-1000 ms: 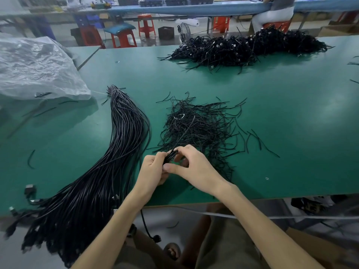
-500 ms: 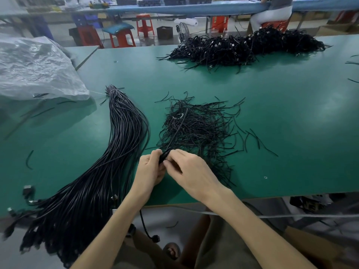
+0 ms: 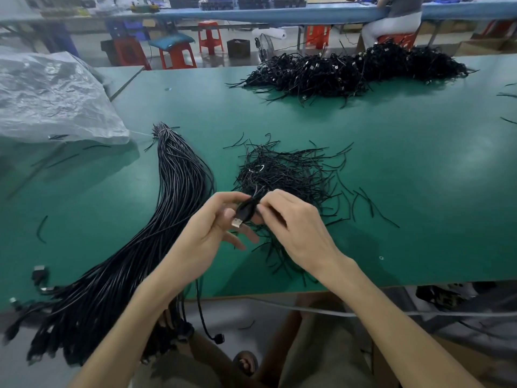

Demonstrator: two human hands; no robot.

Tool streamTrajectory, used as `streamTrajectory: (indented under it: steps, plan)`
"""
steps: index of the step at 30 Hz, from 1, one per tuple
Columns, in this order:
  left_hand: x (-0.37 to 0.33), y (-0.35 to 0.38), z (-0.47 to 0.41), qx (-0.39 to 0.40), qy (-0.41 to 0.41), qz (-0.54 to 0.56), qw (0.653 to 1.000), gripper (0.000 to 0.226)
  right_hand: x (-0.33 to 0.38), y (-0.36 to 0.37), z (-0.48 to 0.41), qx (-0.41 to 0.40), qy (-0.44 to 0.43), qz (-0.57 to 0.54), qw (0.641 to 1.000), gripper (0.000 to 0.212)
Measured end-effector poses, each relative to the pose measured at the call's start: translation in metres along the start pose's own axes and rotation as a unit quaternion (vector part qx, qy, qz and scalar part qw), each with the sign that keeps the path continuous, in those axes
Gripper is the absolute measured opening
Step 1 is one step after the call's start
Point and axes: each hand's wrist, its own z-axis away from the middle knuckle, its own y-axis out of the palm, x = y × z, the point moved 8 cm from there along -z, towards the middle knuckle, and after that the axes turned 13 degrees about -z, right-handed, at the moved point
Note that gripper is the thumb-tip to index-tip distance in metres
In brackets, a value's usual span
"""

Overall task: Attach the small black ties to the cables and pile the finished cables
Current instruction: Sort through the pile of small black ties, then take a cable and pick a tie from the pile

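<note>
A green-topped workbench (image 3: 405,197) fills the frame, with red plastic stools (image 3: 209,36) along the top edge. The finished cables (image 3: 349,71) are piled upper right, the loose black ties (image 3: 288,172) are heaped at centre, and a bundle of untied cables (image 3: 170,208) sweeps to the lower left. Below the tie heap, the left hand (image 3: 207,236) and right hand (image 3: 296,228) pinch one USB cable (image 3: 244,213), fingertips narrowly closed on it.

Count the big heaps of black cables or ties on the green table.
3: the cable bundle at left, the loose ties in the centre, the finished pile at the far edge. More may lie out of view.
</note>
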Motion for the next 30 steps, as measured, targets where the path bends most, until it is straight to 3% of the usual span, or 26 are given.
streamTrajectory:
  steps: [2,6,8,11,14,16,22,27,30]
  plan:
    - [-0.007,-0.009,-0.003,-0.002,0.030,-0.069,0.997,0.033,0.001,-0.005,-0.002,-0.011,-0.002,-0.049,0.999,0.017]
    - [-0.019,-0.018,-0.015,-0.054,0.078,-0.238,0.967,0.026,-0.004,0.000,0.001,-0.001,0.015,-0.103,0.995,0.008]
    - [-0.018,-0.010,-0.022,-0.031,0.086,-0.266,0.960,0.033,-0.005,0.003,0.004,-0.008,0.026,-0.140,0.990,0.011]
    - [-0.012,0.003,-0.029,-0.003,0.019,-0.199,0.980,0.021,-0.008,0.003,0.009,-0.024,0.046,-0.173,0.983,0.010]
    - [-0.004,0.006,-0.035,-0.045,-0.026,-0.222,0.974,0.038,-0.015,-0.003,0.011,-0.052,0.060,-0.144,0.986,0.017]
    - [0.003,0.010,-0.038,-0.043,-0.078,-0.207,0.974,0.035,-0.017,-0.007,0.013,-0.064,0.060,-0.112,0.990,0.018]
    - [0.013,0.020,-0.031,0.045,-0.221,-0.050,0.973,0.032,0.011,-0.005,0.015,-0.025,-0.074,0.127,0.989,0.018]
    - [-0.013,0.010,-0.020,0.173,-0.130,0.108,0.970,0.027,0.011,-0.019,0.016,-0.022,-0.073,0.103,0.992,0.007]
    - [-0.017,0.007,-0.025,0.147,-0.079,0.010,0.986,0.029,0.015,-0.014,0.016,-0.021,-0.071,0.084,0.994,0.010]
